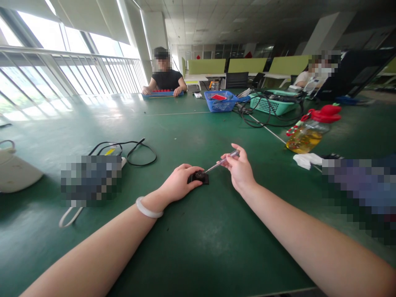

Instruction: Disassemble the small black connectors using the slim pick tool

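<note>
On the green table (198, 231), a small black device (201, 177) with a round part on top lies between the thumb and fingers of my left hand (181, 181). That hand is closed around its left side and wears a pale bangle at the wrist. My right hand (239, 167) pinches a thin screwdriver (221, 161) with a clear, purplish handle. Its shaft slants down to the left, and the tip meets the black device near my left fingertips. The exact contact point is too small to make out.
A black cable (142, 152) loops at the left beside a blurred item. Blue (220, 103) and teal (272, 105) baskets with tangled cables stand farther back. A red-capped bottle (312, 130) stands at the right near a white tissue (307, 161). One person (167, 78) sits across the table.
</note>
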Tool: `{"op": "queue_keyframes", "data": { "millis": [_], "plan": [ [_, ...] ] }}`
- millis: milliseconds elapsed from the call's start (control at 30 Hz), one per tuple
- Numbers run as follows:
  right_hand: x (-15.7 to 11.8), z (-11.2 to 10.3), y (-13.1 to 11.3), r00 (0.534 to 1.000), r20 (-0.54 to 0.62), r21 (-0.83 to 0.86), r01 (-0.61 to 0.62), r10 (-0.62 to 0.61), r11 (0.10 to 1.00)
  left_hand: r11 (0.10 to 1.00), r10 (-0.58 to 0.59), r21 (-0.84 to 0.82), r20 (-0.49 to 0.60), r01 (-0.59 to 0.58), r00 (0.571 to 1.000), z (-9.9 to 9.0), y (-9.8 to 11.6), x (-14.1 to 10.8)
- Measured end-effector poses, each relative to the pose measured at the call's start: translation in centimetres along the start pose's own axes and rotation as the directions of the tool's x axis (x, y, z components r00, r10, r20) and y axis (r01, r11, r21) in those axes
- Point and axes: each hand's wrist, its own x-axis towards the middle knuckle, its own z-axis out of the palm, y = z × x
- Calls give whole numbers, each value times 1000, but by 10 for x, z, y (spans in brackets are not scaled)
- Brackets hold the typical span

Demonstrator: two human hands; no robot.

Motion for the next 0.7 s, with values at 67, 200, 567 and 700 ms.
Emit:
{"op": "queue_keyframes", "data": {
  "millis": [67, 200, 567, 700],
  "plan": [
    [0, 0, 1, 1000, -2, -2, 13, -13, 1000, 1000, 1, -2, -2, -1, 1000, 1, -1, 0],
    [1, 0, 1, 1000, -8, -4, 27, -27, 1000, 1000, 8, 0, -9, -8, 1000, 2, -3, 0],
    [-1, 1, 0, 1000, -9, -38, 22, -23, 999, 1000, 19, 12, -14, -19, 1000, 2, -2, 0],
    [-1, 1, 0, 1000, 2, -48, 28, -28, 998, 1000, 18, 14, -15, -17, 1000, 2, -2, 0]
  ]
}}
